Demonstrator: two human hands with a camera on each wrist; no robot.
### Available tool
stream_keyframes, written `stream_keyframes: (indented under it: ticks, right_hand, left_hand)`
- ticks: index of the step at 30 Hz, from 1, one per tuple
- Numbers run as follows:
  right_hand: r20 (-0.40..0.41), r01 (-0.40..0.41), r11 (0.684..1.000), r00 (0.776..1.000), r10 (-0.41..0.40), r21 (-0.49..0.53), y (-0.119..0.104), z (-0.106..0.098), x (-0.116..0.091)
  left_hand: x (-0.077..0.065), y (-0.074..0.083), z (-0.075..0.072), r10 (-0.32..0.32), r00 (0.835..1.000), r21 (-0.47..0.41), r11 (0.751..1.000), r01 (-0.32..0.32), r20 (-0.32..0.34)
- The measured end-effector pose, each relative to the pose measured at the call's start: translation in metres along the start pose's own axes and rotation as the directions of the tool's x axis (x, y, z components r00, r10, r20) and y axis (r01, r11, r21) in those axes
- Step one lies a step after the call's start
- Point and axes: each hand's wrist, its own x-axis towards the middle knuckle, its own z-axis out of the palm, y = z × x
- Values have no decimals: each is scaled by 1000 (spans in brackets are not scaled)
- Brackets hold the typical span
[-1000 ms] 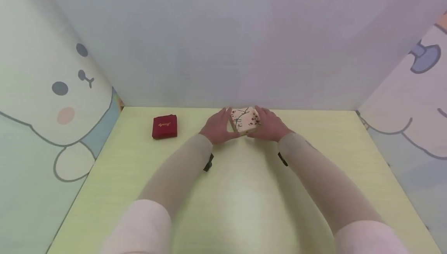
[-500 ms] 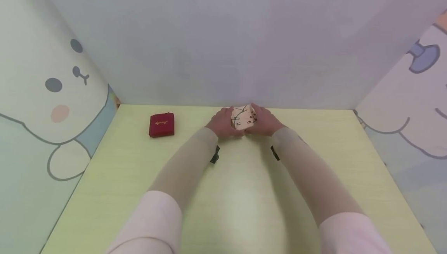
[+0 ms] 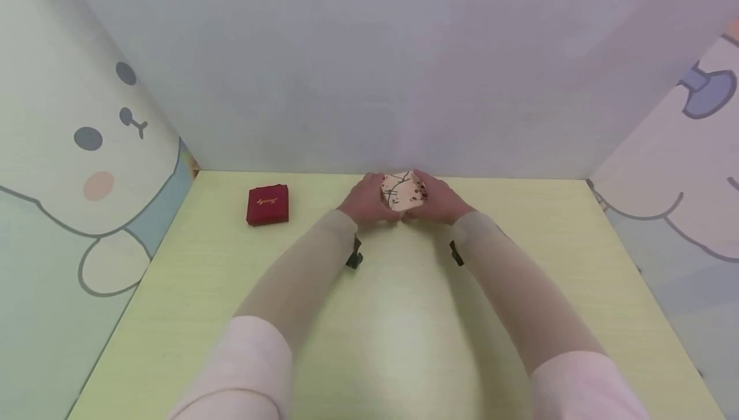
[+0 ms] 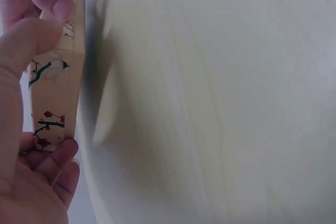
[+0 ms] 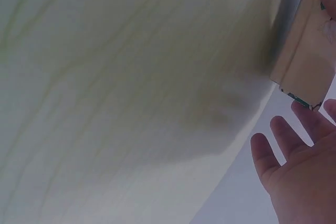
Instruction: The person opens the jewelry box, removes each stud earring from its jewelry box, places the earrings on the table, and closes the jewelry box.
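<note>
A small pale box (image 3: 404,190) with painted dark branches and red blossoms is between both hands at the far side of the table. My left hand (image 3: 367,201) grips its left side. In the left wrist view the left thumb presses the near face of the box (image 4: 55,90) and curled fingers (image 4: 65,153) hold its end. My right hand (image 3: 437,201) holds the right side. In the right wrist view its thumb lies on the box (image 5: 304,61), one finger touches the end, and other fingers (image 5: 286,135) are spread apart. Whether the underside touches the table cannot be told.
A dark red square box (image 3: 268,204) with gold lettering lies on the pale yellow table (image 3: 392,330), left of the hands. A plain grey-white wall (image 3: 369,86) rises behind the table's far edge. Cartoon-printed panels (image 3: 75,227) flank both sides.
Both hands have drawn inward and closed round the patterned box, covering more of its sides. Its top looks slightly turned and shifted a little left. The red box stays put as the view shifts slightly.
</note>
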Motion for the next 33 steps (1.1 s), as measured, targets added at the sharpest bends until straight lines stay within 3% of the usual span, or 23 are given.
stream_keyframes:
  ticks: [6,12,22,33]
  right_hand:
    - [-53,66,979,997,-57,191,-12,-1,-11]
    - [-81,162,960,986,-147,227,-23,11,-27]
    - [-193,244,898,964,-183,367,-41,38,-64]
    - [-230,342,851,936,-268,399,-62,60,-103]
  left_hand:
    - [-17,-1,-10,46,998,-69,996,-48,-30]
    - [-44,1,-15,48,998,-78,996,-50,-29]
    - [-95,-8,-12,42,997,-113,992,-50,-71]
    - [-153,-10,-10,16,994,-231,972,-40,-104]
